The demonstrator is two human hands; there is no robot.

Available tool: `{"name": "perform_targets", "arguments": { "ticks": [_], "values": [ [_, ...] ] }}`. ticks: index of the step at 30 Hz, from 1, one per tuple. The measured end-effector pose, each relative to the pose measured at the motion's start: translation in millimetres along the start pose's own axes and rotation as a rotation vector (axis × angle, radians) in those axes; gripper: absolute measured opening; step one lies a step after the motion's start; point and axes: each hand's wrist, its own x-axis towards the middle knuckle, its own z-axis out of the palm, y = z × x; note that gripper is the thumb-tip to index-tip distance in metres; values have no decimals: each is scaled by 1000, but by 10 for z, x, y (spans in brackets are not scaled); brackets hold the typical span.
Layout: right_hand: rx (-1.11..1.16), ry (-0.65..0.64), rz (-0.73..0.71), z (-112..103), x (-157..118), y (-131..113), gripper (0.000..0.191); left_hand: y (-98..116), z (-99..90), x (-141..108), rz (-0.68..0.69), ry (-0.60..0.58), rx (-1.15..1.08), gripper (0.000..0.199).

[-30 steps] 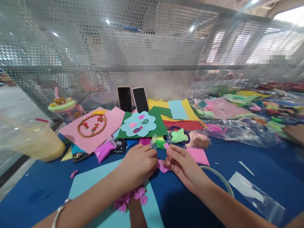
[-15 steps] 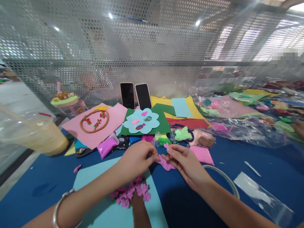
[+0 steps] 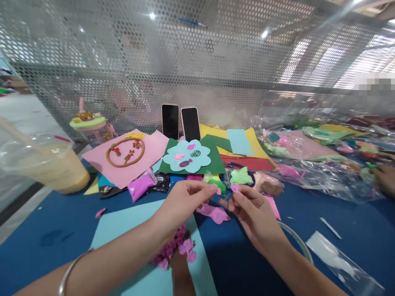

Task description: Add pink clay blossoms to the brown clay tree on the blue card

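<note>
Pink clay piece (image 3: 235,188), held above the bench (image 3: 70,226) well in from its left edge, could squash or stick if the right grip (image 3: 256,211), pinching it, squeezes harder, while the left grip (image 3: 185,201), pinching a smaller pink bit (image 3: 219,191), could drop that by loosening.

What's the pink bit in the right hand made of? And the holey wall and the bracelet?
Pink bit: probably modelling clay, matte and evenly coloured, but it's tiny. Holey wall: likely metal, grey, dully shiny, with rows of holes. Bracelet: silvery and gleaming, so maybe metal.
</note>
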Motion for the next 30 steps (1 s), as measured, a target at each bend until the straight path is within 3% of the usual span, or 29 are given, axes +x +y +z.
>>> {"name": "perform_targets", "arguments": {
  "ticks": [8,18,24,30],
  "values": [
    [-222,-30,-147,-89,-18,18,15,15,33,-77,-56,-96,-262,26],
    [-358,-2,-224,-92,-38,0,11,10,47,-127,-38,-205,-377,28],
    [-403,-8,-310,-93,-37,-18,6,-6,61,-134,-32,-195,-403,26],
    [-444,-4,-301,-95,-17,-41,12,-4,62,-135,-16,-171,-393,26]
  ]
}}
